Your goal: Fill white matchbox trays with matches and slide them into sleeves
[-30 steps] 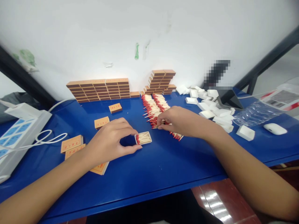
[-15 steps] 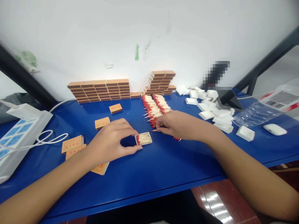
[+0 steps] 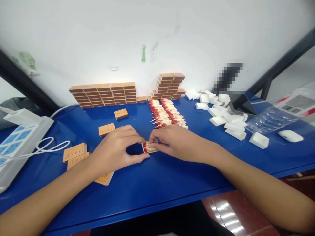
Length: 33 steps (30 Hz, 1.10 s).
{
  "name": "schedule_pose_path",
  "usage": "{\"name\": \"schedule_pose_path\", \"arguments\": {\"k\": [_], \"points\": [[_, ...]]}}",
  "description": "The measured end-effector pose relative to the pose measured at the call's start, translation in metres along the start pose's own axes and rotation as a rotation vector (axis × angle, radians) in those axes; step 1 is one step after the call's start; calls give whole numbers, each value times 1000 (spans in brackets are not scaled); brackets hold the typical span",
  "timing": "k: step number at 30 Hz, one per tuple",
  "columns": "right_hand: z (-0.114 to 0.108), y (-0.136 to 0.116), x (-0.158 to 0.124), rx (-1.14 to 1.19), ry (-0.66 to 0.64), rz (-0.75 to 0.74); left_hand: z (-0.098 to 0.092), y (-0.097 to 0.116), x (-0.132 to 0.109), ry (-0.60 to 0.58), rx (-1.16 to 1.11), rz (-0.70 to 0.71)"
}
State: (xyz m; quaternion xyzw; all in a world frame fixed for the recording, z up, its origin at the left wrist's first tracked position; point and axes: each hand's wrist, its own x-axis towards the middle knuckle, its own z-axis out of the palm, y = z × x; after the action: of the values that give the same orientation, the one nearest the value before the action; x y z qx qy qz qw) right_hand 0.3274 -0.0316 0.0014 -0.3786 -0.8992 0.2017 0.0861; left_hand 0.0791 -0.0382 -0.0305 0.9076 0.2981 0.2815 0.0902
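Note:
Between the thumb and index finger of my left hand (image 3: 115, 149) is a small white matchbox tray (image 3: 153, 151), lying on the blue table. Red-tipped matches (image 3: 147, 147) lie lengthwise in it, heads to the left. My right hand (image 3: 180, 141) is pinched over the tray's right end. Its fingertips appear to hold a match, though they partly hide it. Behind that hand lie two long heaps of loose matches (image 3: 167, 113). Orange matchboxes (image 3: 121, 113) with red lettering lie left of and behind my left hand, some overlapping.
Matchboxes are stacked in a long wall (image 3: 105, 95) and a stepped pile (image 3: 168, 86) against the white wall. White trays (image 3: 218, 121) are heaped at right, near clear plastic packaging (image 3: 268, 119) and a white earbud case (image 3: 290, 135). A power strip (image 3: 36, 141) with cables stands at left.
My right hand has moved left and slightly down from the match heap to the tray, where its fingertips now cover the right end. My left hand keeps its hold.

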Motion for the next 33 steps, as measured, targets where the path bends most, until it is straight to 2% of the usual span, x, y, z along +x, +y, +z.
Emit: {"name": "schedule_pose_path", "arguments": {"k": [2,7,10,14,24,33], "points": [[-5,5,0,13,13,-16,0,0,0,-2,-2,-2],[-29,29,-6,-117,163,37,-1,2,0,-7,0,-10],[-36,40,-7,-199,85,65,-2,3,0,-15,1,-15],[-33,42,-5,-170,-17,66,-2,2,0,-24,5,-19],[-29,39,-5,-196,-53,90,-1,2,0,-19,1,-21],[-27,30,-4,-8,-32,48,-1,1,0,-9,2,-29]]}}
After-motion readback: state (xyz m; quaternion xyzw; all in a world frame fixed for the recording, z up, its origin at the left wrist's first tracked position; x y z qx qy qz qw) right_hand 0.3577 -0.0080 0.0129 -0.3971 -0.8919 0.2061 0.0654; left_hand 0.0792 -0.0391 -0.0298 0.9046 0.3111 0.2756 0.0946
